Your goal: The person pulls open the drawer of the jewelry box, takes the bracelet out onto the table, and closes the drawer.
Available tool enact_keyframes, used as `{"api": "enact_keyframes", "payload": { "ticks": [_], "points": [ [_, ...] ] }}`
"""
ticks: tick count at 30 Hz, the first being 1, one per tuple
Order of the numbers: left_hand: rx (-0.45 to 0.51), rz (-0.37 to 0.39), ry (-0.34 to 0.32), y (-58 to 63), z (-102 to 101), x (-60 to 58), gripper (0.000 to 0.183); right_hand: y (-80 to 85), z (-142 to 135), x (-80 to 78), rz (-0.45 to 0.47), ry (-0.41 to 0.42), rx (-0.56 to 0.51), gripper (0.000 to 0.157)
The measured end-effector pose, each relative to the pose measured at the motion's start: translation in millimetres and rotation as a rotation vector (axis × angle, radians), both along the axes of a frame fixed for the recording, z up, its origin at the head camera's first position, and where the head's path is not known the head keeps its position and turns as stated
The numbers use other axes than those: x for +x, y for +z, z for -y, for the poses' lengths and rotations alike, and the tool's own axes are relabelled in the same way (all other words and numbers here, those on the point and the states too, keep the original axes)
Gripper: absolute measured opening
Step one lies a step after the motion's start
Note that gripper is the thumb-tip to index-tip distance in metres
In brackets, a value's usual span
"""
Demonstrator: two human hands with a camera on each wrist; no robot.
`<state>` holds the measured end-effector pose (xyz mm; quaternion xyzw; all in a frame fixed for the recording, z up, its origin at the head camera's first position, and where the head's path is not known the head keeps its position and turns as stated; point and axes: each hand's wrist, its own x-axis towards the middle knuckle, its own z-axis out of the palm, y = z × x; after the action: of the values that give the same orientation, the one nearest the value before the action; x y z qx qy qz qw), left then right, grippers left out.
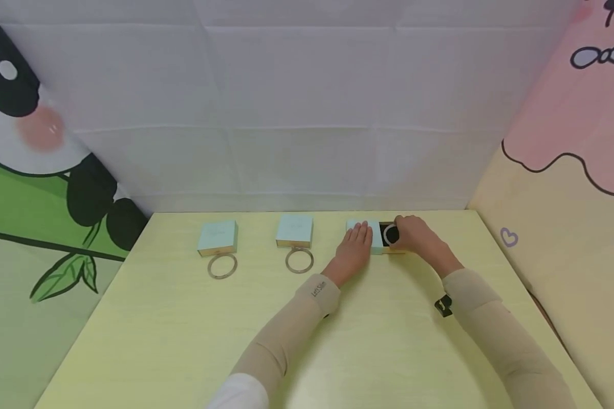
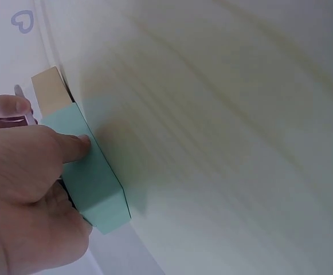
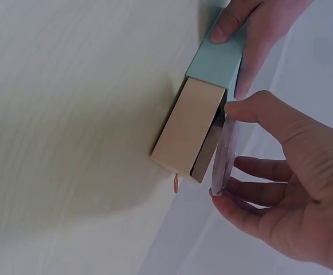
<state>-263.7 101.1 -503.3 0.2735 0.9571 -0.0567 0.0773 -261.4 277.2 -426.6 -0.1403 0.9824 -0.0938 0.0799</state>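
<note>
At the table's back right lies a pale teal drawer box (image 1: pixel 376 238). Its beige inner drawer (image 3: pixel 189 123) is pulled out to the right, showing a dark lining, with a small loop tab at the end. My left hand (image 1: pixel 352 255) grips the teal cover, thumb on the front side and fingers over the top. Between thumb and fingertips, my right hand (image 1: pixel 420 236) pinches a translucent pale bangle (image 3: pixel 223 152), tilted on edge beside the drawer's open top. Whether the bangle touches the lining is unclear.
Two closed teal boxes stand further left, one at far left (image 1: pixel 218 236) and one mid-table (image 1: pixel 294 229). In front of each lies a bangle, the left one (image 1: pixel 220 278) and the middle one (image 1: pixel 299 272). A white cloth wall (image 1: pixel 297 165) rises behind the table.
</note>
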Motion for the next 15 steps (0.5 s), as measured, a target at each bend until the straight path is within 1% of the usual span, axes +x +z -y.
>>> {"api": "enact_keyframes", "payload": {
  "ticks": [7, 12, 15],
  "points": [
    [0.022, -0.029, -0.003, -5.4, 0, -1.6, 0.053, -4.7, 4, 14.2, 0.010, 0.005, -0.055, 0.056],
    [0.001, -0.030, 0.004, -3.3, -1, -0.8, 0.054, -6.8, 12, 29.4, 0.021, 0.030, -0.060, 0.064],
    [-0.008, -0.023, 0.014, -1.7, -2, -0.5, 0.055, -9.4, 16, 38.8, 0.023, 0.053, -0.074, 0.063]
  ]
}}
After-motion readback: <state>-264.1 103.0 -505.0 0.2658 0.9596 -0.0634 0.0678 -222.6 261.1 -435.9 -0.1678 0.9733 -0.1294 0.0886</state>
